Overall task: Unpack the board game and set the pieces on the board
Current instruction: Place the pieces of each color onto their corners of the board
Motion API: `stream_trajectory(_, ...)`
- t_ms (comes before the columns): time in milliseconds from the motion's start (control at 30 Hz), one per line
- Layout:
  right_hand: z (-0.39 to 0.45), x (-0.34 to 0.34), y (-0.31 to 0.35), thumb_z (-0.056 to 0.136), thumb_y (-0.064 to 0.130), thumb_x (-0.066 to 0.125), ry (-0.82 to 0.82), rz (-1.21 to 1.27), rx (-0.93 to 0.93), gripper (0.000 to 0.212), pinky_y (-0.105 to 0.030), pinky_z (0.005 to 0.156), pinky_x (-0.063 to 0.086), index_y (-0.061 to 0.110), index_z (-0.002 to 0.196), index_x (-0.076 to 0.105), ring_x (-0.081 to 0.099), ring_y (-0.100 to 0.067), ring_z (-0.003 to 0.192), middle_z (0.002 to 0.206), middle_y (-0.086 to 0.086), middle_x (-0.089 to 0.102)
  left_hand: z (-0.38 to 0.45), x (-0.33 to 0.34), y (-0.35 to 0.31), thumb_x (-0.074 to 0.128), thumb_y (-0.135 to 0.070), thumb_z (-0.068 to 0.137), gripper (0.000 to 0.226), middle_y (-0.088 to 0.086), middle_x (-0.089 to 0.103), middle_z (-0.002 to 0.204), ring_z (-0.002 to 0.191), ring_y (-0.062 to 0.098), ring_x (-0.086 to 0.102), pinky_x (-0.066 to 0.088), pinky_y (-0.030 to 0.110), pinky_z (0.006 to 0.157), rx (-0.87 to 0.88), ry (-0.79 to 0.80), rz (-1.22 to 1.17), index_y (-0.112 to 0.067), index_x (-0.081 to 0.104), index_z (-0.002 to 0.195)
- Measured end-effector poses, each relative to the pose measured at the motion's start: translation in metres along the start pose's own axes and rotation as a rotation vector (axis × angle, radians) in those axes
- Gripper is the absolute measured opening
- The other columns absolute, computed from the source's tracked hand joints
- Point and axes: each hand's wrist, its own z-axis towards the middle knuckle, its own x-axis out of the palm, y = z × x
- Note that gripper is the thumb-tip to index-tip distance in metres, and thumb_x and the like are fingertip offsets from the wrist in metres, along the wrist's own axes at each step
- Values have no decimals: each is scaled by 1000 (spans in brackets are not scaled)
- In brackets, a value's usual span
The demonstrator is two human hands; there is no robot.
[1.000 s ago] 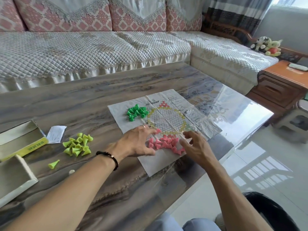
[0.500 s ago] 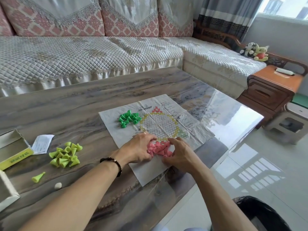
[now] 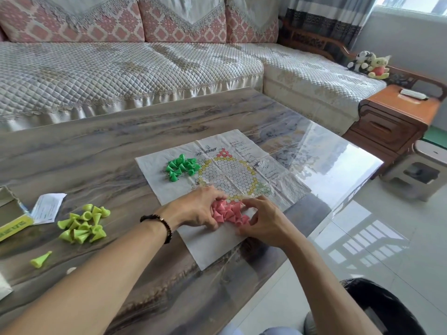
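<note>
Across the top of the frame runs a sofa point(image 3: 125, 68) with a quilted cream cover and pink patterned back cushions point(image 3: 72, 22), turning a corner toward the upper right. Striped curtains point(image 3: 326, 15) hang beside a bright window point(image 3: 416, 3) in the top right corner. Below it sits a wooden side cabinet point(image 3: 396, 117), two plush toys point(image 3: 370, 65) behind it, a stool point(image 3: 420, 165) just beside. Daylight glares off the pale tiled floor point(image 3: 362, 238) at lower right.
</note>
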Motion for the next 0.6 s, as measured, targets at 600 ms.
stream_trajectory(600, -25, 34, 67, 84, 41, 63, -277, -122, -142, 48, -40, 93, 46, 19, 126, 55, 51, -21, 112, 127, 0, 51, -103, 5, 36, 66, -34, 89, 57, 2, 48, 140, 115, 19, 56, 45, 30, 92, 39, -491, 178, -16, 50, 140)
